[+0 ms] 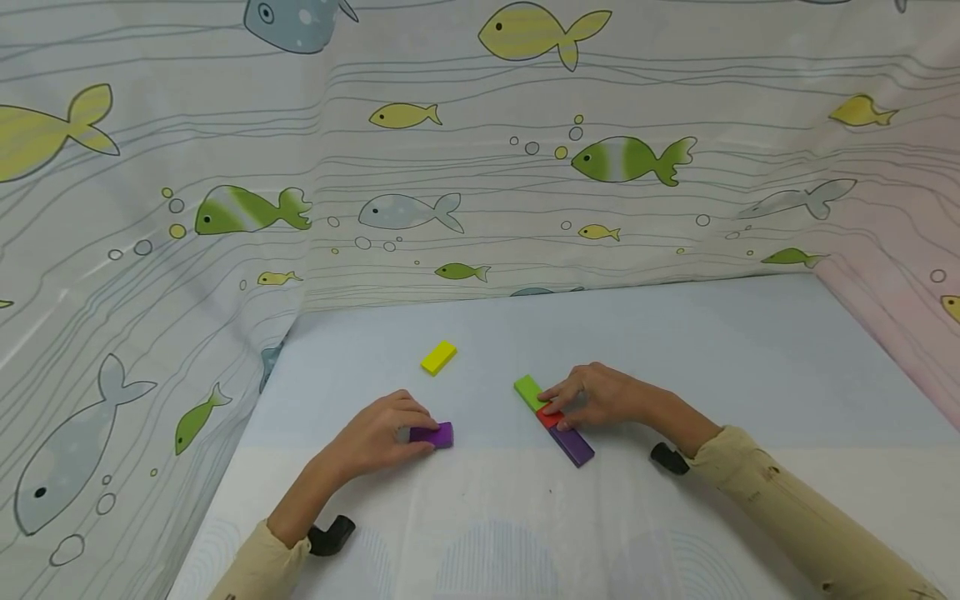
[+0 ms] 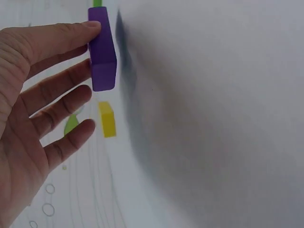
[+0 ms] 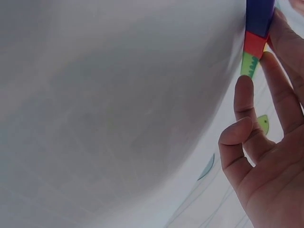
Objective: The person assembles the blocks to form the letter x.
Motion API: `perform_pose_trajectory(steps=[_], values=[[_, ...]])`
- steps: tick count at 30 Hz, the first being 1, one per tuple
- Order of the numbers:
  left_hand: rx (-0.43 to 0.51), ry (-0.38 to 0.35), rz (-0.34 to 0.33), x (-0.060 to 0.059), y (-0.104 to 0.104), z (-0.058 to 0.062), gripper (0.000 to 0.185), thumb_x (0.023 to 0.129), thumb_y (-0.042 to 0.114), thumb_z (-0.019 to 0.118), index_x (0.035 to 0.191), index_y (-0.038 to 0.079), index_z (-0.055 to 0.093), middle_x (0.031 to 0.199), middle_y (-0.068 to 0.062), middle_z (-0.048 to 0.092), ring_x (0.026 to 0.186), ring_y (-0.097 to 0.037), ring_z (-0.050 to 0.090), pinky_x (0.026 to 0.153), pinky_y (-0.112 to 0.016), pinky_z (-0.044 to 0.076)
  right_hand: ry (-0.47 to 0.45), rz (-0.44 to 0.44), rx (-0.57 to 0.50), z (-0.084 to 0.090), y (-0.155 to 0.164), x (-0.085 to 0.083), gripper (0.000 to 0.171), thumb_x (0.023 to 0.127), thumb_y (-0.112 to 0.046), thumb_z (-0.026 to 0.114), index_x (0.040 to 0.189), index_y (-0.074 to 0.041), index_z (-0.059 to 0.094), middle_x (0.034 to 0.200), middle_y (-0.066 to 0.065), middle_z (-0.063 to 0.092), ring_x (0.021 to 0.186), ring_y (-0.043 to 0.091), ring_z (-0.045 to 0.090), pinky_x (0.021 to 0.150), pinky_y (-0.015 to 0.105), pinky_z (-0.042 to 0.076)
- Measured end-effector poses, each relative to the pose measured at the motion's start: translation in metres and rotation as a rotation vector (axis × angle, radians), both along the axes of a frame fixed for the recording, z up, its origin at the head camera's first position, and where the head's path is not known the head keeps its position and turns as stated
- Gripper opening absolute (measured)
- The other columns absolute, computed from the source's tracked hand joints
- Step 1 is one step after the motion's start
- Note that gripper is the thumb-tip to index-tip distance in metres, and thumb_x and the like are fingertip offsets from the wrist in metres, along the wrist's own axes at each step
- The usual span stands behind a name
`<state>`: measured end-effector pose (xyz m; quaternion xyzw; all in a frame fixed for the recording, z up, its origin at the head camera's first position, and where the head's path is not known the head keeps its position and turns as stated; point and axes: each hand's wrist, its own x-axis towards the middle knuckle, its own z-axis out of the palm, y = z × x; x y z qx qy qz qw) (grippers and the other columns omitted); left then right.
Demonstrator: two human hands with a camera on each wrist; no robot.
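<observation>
Holding a short purple rectangular block [image 1: 432, 434] against the desk [image 1: 750, 350], the left hand [image 1: 378, 435] pinches its near-left end with fingertips; the block's long axis runs left–right, roughly parallel to the near edge. A yellow rectangular block [image 1: 438, 357] lies loose, further toward the far edge. To the right, a row of green block [image 1: 528, 390], red block [image 1: 548, 417] and long purple block [image 1: 573, 446] runs diagonally toward the near-right; the right hand [image 1: 596, 397] rests extended fingers on the red one. The left hand is nearer the short purple block.
</observation>
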<state>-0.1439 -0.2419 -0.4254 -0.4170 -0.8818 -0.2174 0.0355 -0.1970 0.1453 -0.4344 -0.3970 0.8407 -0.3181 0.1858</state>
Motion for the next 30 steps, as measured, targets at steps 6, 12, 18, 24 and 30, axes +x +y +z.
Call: perform_pose_trajectory(steps=[6,12,18,24,30], values=[[0.027,0.041,-0.029,0.002,0.012,0.0,0.026,0.078,0.021,0.084,0.101,0.013,0.078,0.096,0.006,0.071,0.094,-0.011,0.057,0.08,-0.029,0.051,-0.002,-0.001,-0.011,-0.001,0.001,0.0,0.032,0.082,-0.021,0.081,0.114,-0.02,0.076,0.127,-0.005,0.065,0.123,0.022,0.056,0.098,0.046,0.045],[0.017,0.092,-0.053,0.002,0.025,-0.002,0.025,0.078,0.022,0.084,0.1,0.012,0.078,0.095,0.005,0.071,0.092,-0.012,0.057,0.078,-0.028,0.05,-0.005,-0.009,-0.009,0.0,0.001,0.001,0.032,0.082,-0.02,0.081,0.113,-0.019,0.077,0.127,-0.005,0.065,0.123,0.022,0.056,0.1,0.048,0.043],[-0.008,0.128,-0.072,0.003,0.04,-0.003,0.023,0.08,0.024,0.082,0.1,0.012,0.077,0.094,0.005,0.07,0.092,-0.013,0.057,0.078,-0.028,0.05,-0.017,-0.015,-0.001,0.0,0.001,0.001,0.032,0.082,-0.021,0.081,0.113,-0.019,0.077,0.127,-0.005,0.065,0.124,0.023,0.056,0.101,0.05,0.042],[-0.018,0.156,-0.075,0.003,0.053,-0.006,0.023,0.081,0.025,0.081,0.1,0.013,0.077,0.094,0.004,0.071,0.091,-0.014,0.057,0.076,-0.028,0.05,-0.013,-0.02,0.007,-0.001,0.001,0.001,0.031,0.082,-0.022,0.081,0.113,-0.02,0.077,0.127,-0.006,0.065,0.123,0.023,0.056,0.101,0.051,0.042],[-0.021,0.191,-0.092,0.005,0.064,-0.006,0.023,0.082,0.026,0.08,0.1,0.013,0.077,0.094,0.004,0.07,0.09,-0.015,0.057,0.074,-0.027,0.049,-0.008,-0.019,0.01,-0.002,0.001,0.0,0.033,0.082,-0.024,0.081,0.114,-0.021,0.076,0.127,-0.006,0.064,0.123,0.023,0.056,0.1,0.051,0.042]])
